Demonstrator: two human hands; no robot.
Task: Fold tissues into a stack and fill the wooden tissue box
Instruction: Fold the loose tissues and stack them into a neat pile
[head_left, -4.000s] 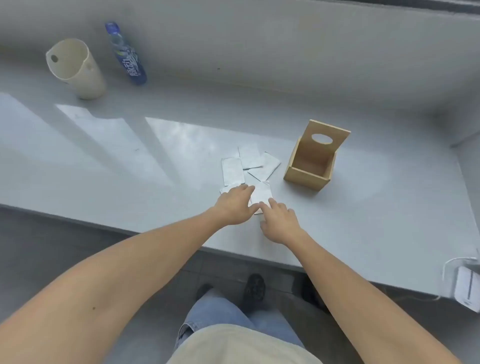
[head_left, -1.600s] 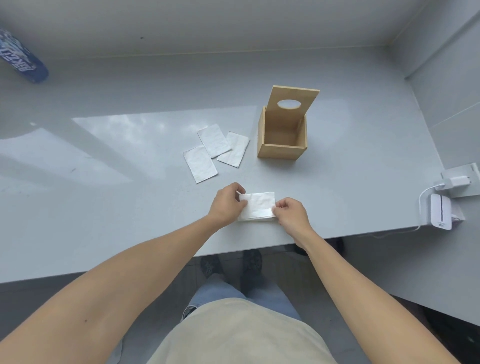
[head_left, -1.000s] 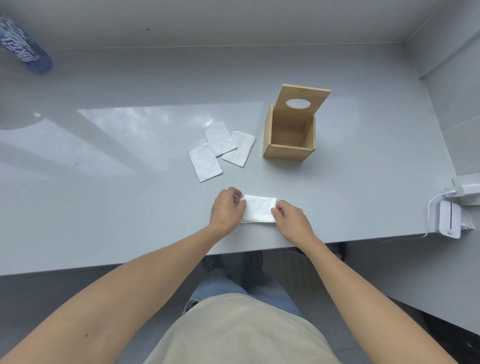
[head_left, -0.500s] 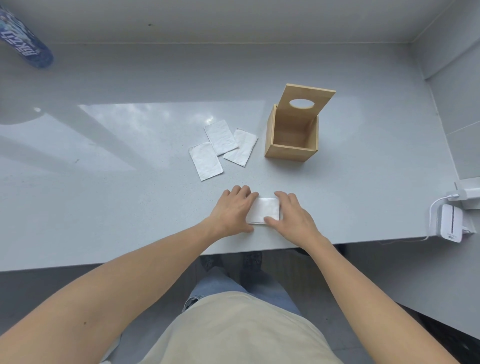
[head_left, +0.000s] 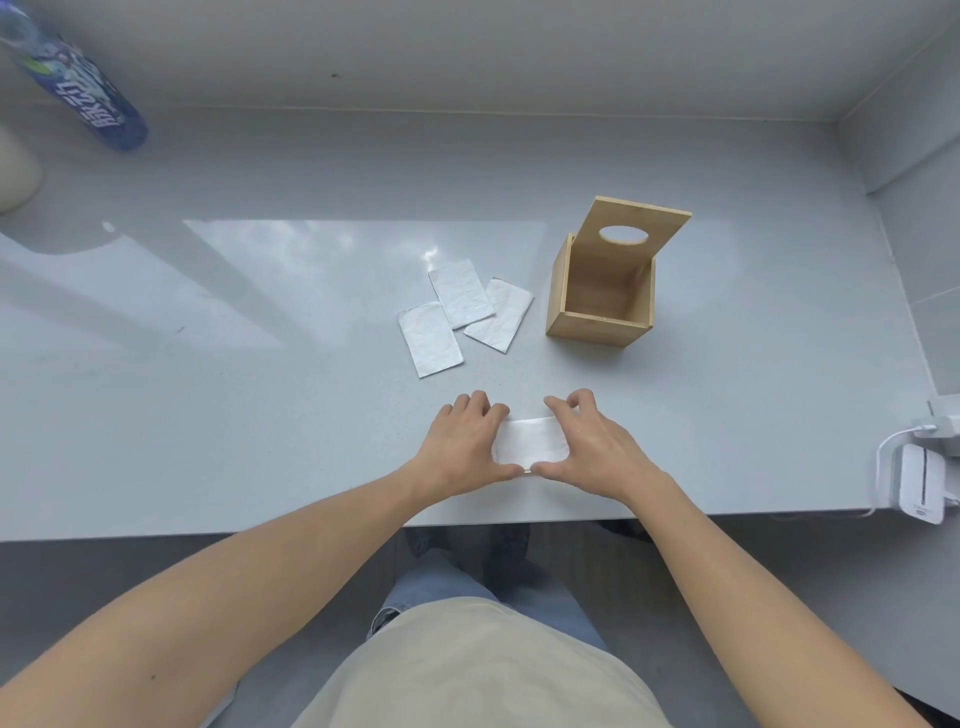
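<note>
Both forearms reach in from the near edge; left hand (head_left: 462, 449) and right hand (head_left: 587, 447) lie palm-down, thumbs nearly meeting, fingers curled on the ends of a folded tissue (head_left: 529, 441) pinned flat to the grey counter (head_left: 260, 415). Neither hand lifts it. Three more tissues (head_left: 460, 317) lie behind, beside the open wooden tissue box (head_left: 605, 291).
</note>
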